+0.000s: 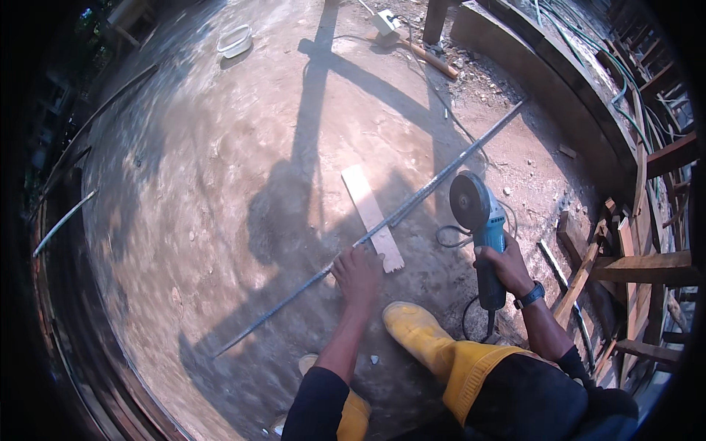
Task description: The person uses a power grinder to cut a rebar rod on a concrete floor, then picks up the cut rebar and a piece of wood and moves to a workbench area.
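A long ribbed steel bar lies diagonally across the concrete floor, resting over a pale wooden plank. My left hand presses down on the bar just beside the plank's near end. My right hand grips the body of a blue angle grinder, its round disc held just right of the bar, close to it. The grinder's black cord loops on the floor behind it. My yellow boot stands just below the plank.
A white tub sits far back left. A wooden-handled tool and a small white box lie at the back. Timber formwork and cables crowd the right side. Thin bars lie along the left edge.
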`<action>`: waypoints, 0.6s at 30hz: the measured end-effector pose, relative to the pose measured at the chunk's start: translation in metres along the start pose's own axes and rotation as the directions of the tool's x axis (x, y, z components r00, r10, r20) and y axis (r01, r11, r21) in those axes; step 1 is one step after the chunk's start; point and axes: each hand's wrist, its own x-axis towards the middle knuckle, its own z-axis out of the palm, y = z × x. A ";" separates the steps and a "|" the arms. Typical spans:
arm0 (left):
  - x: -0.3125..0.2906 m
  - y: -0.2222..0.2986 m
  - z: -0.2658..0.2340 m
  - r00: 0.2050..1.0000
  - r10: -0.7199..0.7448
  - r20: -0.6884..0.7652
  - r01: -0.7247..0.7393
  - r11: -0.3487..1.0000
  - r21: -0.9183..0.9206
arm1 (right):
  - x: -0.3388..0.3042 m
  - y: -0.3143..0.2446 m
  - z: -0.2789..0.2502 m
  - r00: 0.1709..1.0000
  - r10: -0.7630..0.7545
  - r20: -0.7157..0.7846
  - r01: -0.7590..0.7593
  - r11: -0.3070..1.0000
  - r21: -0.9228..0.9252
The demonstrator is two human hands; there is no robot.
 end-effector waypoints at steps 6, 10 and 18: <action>-0.011 0.062 -0.006 0.938 -0.324 0.122 0.334 0.940 -0.070 | -0.008 0.016 0.009 0.999 0.035 0.025 -0.036 0.999 0.014; 0.000 0.075 -0.011 0.844 -0.415 0.341 0.490 0.854 -0.173 | -0.010 0.021 0.014 0.998 0.037 0.046 -0.039 0.998 0.042; -0.006 0.054 -0.013 0.911 -0.337 0.237 0.394 0.881 -0.262 | -0.013 0.018 0.019 0.997 0.040 0.071 -0.039 0.999 -0.007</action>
